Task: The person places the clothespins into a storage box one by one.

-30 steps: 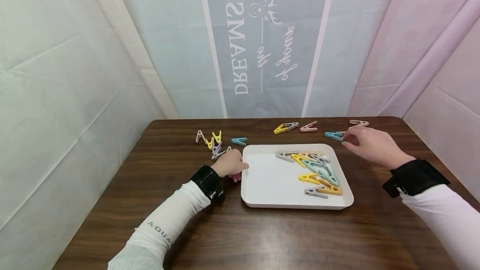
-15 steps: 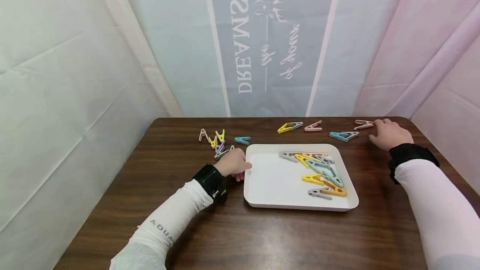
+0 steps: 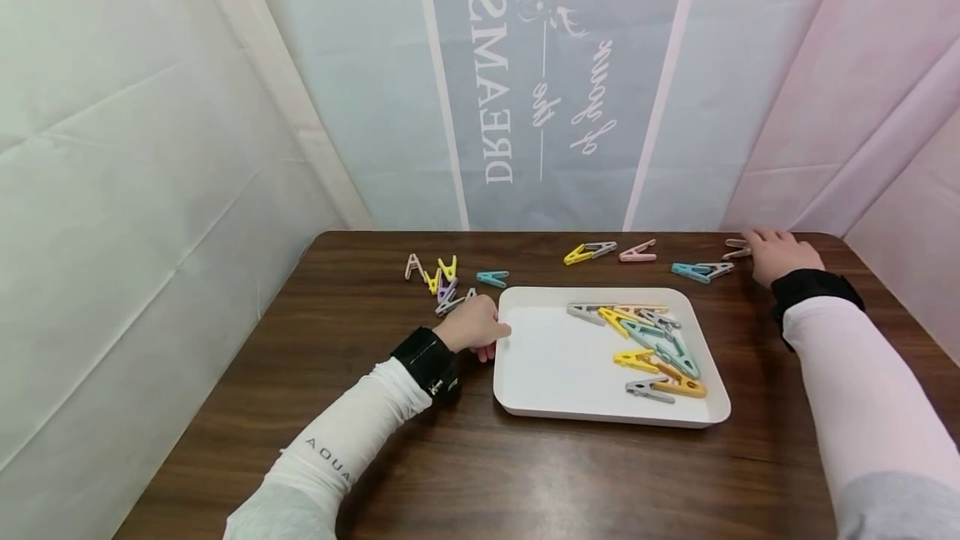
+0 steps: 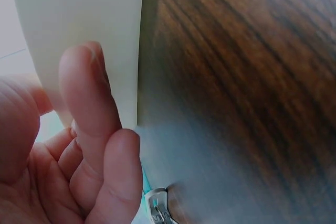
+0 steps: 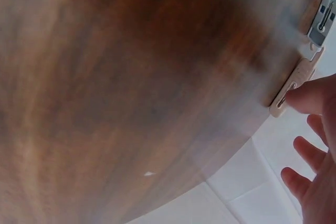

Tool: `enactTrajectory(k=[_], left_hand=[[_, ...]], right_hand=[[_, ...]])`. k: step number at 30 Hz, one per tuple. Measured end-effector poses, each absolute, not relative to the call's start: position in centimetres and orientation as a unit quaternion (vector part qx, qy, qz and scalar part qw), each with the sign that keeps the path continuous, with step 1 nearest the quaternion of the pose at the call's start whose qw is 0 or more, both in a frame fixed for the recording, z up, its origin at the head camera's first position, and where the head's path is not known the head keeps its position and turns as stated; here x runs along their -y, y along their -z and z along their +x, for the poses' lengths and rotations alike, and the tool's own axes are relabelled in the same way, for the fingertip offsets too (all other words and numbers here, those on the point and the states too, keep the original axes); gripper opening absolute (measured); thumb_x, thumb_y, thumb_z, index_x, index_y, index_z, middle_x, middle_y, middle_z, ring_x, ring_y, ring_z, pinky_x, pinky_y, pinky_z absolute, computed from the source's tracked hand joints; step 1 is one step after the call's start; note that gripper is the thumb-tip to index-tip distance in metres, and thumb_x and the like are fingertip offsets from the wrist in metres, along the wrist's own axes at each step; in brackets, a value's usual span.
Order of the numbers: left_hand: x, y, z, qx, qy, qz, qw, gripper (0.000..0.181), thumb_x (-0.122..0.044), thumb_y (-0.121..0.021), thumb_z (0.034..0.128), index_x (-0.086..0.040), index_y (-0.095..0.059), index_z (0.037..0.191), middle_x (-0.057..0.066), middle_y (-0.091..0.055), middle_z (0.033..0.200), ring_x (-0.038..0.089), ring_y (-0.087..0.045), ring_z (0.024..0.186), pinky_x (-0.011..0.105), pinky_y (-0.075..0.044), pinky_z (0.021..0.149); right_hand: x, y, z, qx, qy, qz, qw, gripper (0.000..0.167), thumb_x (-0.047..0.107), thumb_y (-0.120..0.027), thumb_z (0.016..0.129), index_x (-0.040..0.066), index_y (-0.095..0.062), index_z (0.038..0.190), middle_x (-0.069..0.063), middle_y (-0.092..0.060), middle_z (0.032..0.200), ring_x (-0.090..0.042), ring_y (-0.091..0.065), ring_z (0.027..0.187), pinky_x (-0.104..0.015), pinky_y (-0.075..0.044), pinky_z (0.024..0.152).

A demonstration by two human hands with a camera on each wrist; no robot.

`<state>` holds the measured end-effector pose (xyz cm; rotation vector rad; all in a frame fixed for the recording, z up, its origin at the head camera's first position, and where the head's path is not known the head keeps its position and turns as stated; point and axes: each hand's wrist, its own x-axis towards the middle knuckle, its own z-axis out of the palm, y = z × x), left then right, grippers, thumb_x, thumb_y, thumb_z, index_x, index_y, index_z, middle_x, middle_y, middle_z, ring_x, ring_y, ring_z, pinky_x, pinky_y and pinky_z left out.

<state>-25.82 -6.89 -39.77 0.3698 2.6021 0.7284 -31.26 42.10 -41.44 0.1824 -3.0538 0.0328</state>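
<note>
My left hand (image 3: pixel 474 327) pinches the left rim of a white tray (image 3: pixel 551 369); in the left wrist view the thumb lies over the rim and the fingers of the hand (image 4: pixel 89 150) are against the tray's outer wall (image 4: pixel 100 14). At the table's far right, my right hand (image 3: pixel 783 258) is at a pale pink clip (image 3: pixel 737 252) and covers its right end. The right wrist view shows the thumb of that hand (image 5: pixel 317 140) touching the clip (image 5: pixel 301 74), the other fingers spread apart. Several yellow, green, orange and grey clips (image 3: pixel 681 387) lie in the tray's right half.
Left of the tray's back corner are yellow, purple, pink and grey clips (image 3: pixel 447 268), with a blue one (image 3: pixel 492 278) beside them. Behind the tray lie yellow-and-grey clips (image 3: pixel 589 252), a pink clip (image 3: pixel 637 252) and a blue-and-grey pair (image 3: pixel 702 272). Cloth hangs behind the table.
My right hand has moved right, from beside the blue-and-grey clips to the far-right pink clip. The left hand has stayed at the tray rim. The head view has shifted slightly.
</note>
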Motion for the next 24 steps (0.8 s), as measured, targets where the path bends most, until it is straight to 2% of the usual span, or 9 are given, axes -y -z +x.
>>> enactTrajectory(k=[9,14,19,24], left_hand=[[7.07,40.17,-26.08,-0.93,-0.266,0.148,0.204,0.044,-0.017,-0.061,0.0942,-0.004,-0.062,0.052,0.004,-0.061,0.047,0.015,-0.06,0.041,0.026,-0.046,0.042],[6.95,40.17,-26.09,-0.931,-0.265,0.143,0.206,0.043,-0.017,-0.061,0.0942,-0.004,-0.063,0.053,0.004,-0.061,0.048,0.015,-0.061,0.042,0.026,-0.046,0.043],[6.94,40.05,-26.07,-0.932,-0.264,0.136,0.207,0.043,-0.018,-0.061,0.0944,-0.004,-0.062,0.054,0.004,-0.061,0.048,0.015,-0.061,0.042,0.027,-0.048,0.044],[6.98,40.07,-26.05,-0.932,-0.263,0.136,0.209,0.043,-0.018,-0.061,0.0947,-0.004,-0.063,0.054,0.004,-0.061,0.048,0.015,-0.06,0.041,0.027,-0.048,0.044]], right_hand=[[-42.14,42.12,-32.06,0.998,0.026,0.059,0.003,0.045,-0.011,-0.048,0.09,-0.012,-0.04,0.134,-0.037,-0.036,0.138,-0.056,-0.03,0.126,-0.069,-0.03,0.095],[-42.32,42.13,-32.1,0.997,0.031,0.063,0.005,0.041,-0.011,-0.048,0.09,-0.013,-0.044,0.131,-0.037,-0.043,0.133,-0.056,-0.033,0.124,-0.069,-0.03,0.095],[-41.98,41.82,-32.16,0.996,0.039,0.072,0.037,0.032,-0.011,-0.055,0.087,-0.012,-0.054,0.119,-0.037,-0.056,0.114,-0.054,-0.048,0.108,-0.065,-0.038,0.089],[-41.39,41.22,-32.21,0.995,0.034,0.081,0.051,0.016,-0.002,-0.06,0.089,-0.012,-0.061,0.102,-0.029,-0.064,0.087,-0.047,-0.061,0.082,-0.058,-0.046,0.076]])
